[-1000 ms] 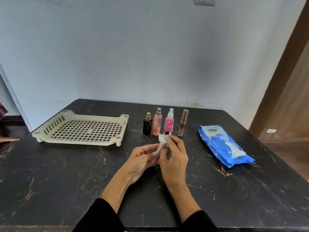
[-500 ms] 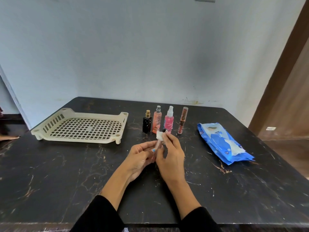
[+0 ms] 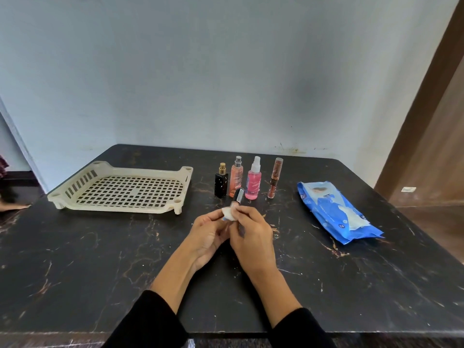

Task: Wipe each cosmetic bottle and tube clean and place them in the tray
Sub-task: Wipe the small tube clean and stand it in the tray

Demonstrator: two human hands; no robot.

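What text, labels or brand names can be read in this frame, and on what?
None is legible.
Blue wipes pack: printed marks, too blurred to read.
Pink spray bottle: faint label, unreadable.
Small tube held in both hands: no readable print.
White tag on the floor at right: too small to read.

tube in hands (image 3: 238, 197): small, dark cap, tilted up-right, white wipe (image 3: 228, 213) wrapped round lower part
black bottle (image 3: 221, 185): gold cap, upright, leftmost in row
peach spray (image 3: 236, 180): upright, next over
pink spray (image 3: 253, 182): white nozzle, upright
brown tube (image 3: 274, 178): upright, right end
tray (image 3: 120, 188): cream, slotted, left of row, nothing in it yet
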